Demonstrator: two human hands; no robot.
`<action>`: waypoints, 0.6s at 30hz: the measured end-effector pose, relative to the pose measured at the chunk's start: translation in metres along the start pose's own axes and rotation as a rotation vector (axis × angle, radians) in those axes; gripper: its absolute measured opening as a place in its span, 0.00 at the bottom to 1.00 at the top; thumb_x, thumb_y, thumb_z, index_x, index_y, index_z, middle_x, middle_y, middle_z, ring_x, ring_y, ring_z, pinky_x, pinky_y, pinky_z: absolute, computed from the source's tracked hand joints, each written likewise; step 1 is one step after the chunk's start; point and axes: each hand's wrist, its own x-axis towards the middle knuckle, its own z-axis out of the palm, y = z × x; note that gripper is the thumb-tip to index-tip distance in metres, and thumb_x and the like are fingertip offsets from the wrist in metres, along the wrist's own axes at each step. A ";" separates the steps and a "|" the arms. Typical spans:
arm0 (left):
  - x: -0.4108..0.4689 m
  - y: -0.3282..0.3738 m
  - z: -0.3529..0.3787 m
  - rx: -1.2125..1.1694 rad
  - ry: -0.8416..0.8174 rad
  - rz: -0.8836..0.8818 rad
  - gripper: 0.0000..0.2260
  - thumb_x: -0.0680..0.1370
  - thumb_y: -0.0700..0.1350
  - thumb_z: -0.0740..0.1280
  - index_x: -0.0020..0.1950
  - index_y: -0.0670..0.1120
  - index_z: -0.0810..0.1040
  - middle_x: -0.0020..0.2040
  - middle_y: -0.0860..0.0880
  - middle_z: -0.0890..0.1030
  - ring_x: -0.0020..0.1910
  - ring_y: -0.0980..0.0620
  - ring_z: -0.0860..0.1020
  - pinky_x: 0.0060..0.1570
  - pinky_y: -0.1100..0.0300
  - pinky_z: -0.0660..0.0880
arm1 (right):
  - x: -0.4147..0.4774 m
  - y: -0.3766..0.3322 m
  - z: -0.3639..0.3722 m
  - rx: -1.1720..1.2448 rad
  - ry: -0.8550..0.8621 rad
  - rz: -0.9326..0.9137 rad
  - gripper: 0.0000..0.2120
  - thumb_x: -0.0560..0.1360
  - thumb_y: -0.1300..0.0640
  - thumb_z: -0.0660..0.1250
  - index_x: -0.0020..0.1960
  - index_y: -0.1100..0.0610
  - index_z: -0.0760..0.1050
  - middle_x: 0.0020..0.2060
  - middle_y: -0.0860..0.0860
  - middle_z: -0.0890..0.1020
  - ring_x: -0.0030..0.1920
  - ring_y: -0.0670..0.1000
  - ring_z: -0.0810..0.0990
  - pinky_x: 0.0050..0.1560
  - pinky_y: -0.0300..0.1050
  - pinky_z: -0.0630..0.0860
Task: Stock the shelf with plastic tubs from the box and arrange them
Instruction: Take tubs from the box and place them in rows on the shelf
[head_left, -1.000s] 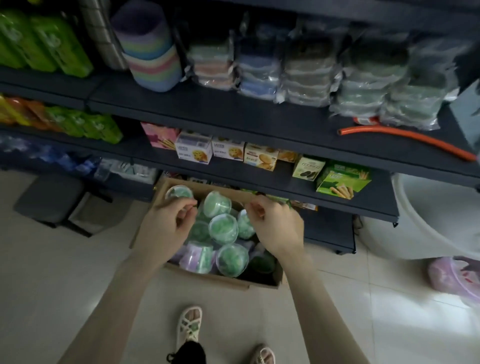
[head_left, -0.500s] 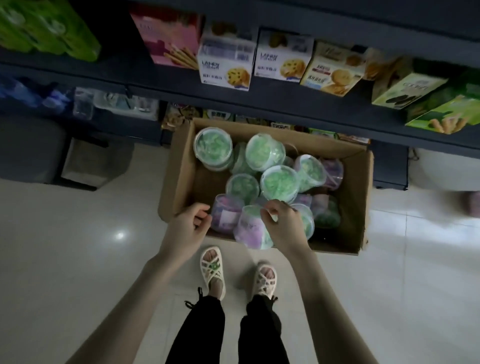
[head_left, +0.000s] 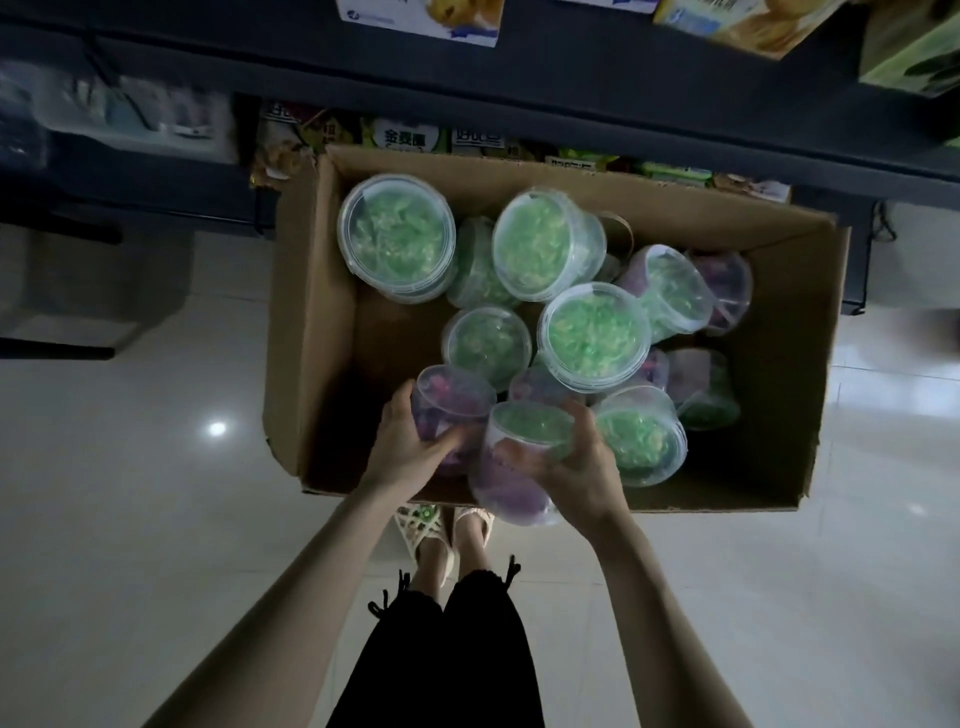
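Surface: I log a pale glossy tile floor (head_left: 130, 519), with the open cardboard box (head_left: 291, 322) standing on it as my landmark. Room: a dark shelf (head_left: 519, 98) runs across behind the box, and the printed cartons (head_left: 421, 18) on it are cut by the top edge. Packets (head_left: 405, 137) sit low behind the box's far wall, their print too small for me to read. Contents: clear plastic tubs (head_left: 397, 236), mostly green inside and a few purple, lie heaped at mixed tilts in the box's middle and right. Hands: my left hand (head_left: 402, 447) curls round a purple tub (head_left: 452, 400) at the box's near wall. My right hand (head_left: 582, 467), just beside it, wraps a green-topped tub (head_left: 524, 431) that overhangs that wall. Hidden: the lower tubs are buried under the upper ones, and the dim shapes left of the box are too dark to name. Edges: bare cardboard shows inside along the box's left wall. Open tile lies left, right and near side of the box, where sandals (head_left: 421, 525) and black trousers (head_left: 441, 649) stand.
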 end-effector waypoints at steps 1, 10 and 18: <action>0.007 -0.001 0.000 -0.048 -0.032 0.001 0.41 0.64 0.52 0.78 0.71 0.48 0.61 0.67 0.47 0.70 0.62 0.52 0.73 0.58 0.59 0.70 | 0.003 0.001 0.001 0.012 0.001 0.001 0.41 0.54 0.36 0.76 0.64 0.41 0.66 0.57 0.46 0.77 0.54 0.49 0.78 0.55 0.51 0.77; -0.006 0.019 -0.033 0.086 0.289 0.089 0.41 0.54 0.70 0.74 0.62 0.53 0.72 0.55 0.55 0.78 0.53 0.56 0.77 0.51 0.55 0.76 | 0.005 -0.012 0.002 0.378 0.066 0.038 0.32 0.63 0.42 0.76 0.62 0.49 0.69 0.52 0.46 0.80 0.48 0.43 0.81 0.43 0.37 0.78; -0.072 0.040 -0.055 0.153 0.614 0.277 0.47 0.54 0.66 0.74 0.66 0.41 0.70 0.60 0.43 0.75 0.53 0.50 0.76 0.46 0.57 0.75 | 0.030 -0.049 0.042 0.477 0.062 0.118 0.41 0.70 0.38 0.68 0.70 0.63 0.58 0.66 0.55 0.68 0.67 0.53 0.67 0.63 0.40 0.61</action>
